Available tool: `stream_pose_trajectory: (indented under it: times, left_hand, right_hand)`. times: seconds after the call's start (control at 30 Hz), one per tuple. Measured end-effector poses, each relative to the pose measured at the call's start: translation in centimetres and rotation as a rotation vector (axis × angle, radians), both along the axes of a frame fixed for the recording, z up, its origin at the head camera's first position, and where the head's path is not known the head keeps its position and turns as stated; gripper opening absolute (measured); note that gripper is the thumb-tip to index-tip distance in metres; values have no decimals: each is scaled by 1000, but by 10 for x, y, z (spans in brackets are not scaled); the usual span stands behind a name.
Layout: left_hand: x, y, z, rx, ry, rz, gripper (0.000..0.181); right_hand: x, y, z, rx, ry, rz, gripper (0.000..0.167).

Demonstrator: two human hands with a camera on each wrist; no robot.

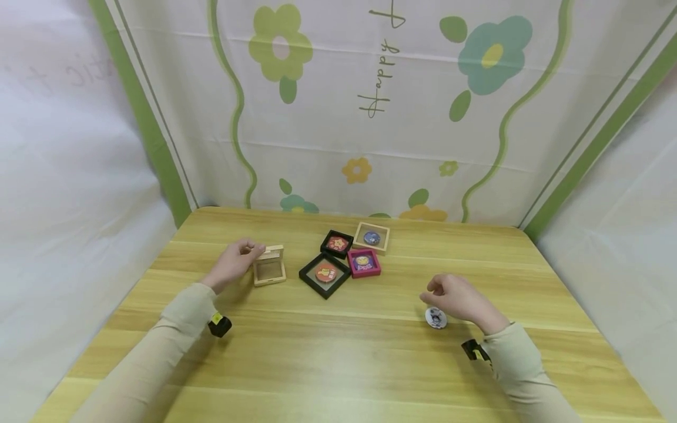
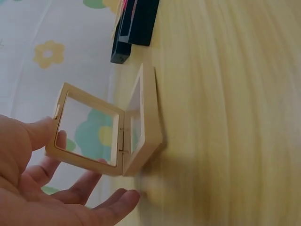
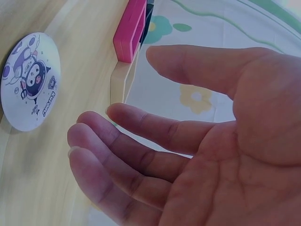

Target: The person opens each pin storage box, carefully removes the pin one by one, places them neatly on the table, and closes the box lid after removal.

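Observation:
My left hand pinches the raised lid of a beige hinged display frame between thumb and fingers. The frame's base rests on the table; the lid stands up from its hinge, with a clear window in each half. Nothing lies inside it that I can see. My right hand hovers over the table with loosely bent fingers and a gap between thumb and fingertips, holding nothing. Just below it lies a round white button badge with a purple-and-black cartoon character, apart from the fingers in the right wrist view.
In the middle of the wooden table several display frames sit close together, each with a round badge: a large black one, a small black one, a pink one and a beige one. A flowered cloth hangs behind.

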State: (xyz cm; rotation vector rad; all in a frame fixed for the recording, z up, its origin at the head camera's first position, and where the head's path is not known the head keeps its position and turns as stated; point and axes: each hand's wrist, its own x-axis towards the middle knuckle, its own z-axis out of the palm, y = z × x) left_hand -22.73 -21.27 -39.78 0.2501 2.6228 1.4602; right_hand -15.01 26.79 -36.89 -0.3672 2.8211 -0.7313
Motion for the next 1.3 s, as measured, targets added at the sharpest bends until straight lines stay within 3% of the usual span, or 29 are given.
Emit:
stream_pose_trajectory:
  times: [0.13,0.43,0.83,1.0,1.3]
  left_hand:
    - [0,-6,-3,-4,4,-3,42]
    - [-1,-12,-1,-91,50,-103,30]
    - [-7,-17,-9,-347,324,-297,7]
    - [-5,-16,-8,-416,354,-306,6]
    - [-4,-15,-8,-465,346,-306,5]
  right_hand:
    - [-2,0,0,-5,9,8,39]
    - [0,2,-6,-3,-11,-14,34]
    - [-2,0,-6,9,4,-3,34]
    - [-2,1,-6,12,6,-7,34]
    - [-1,1,-5,14,2,-11,34]
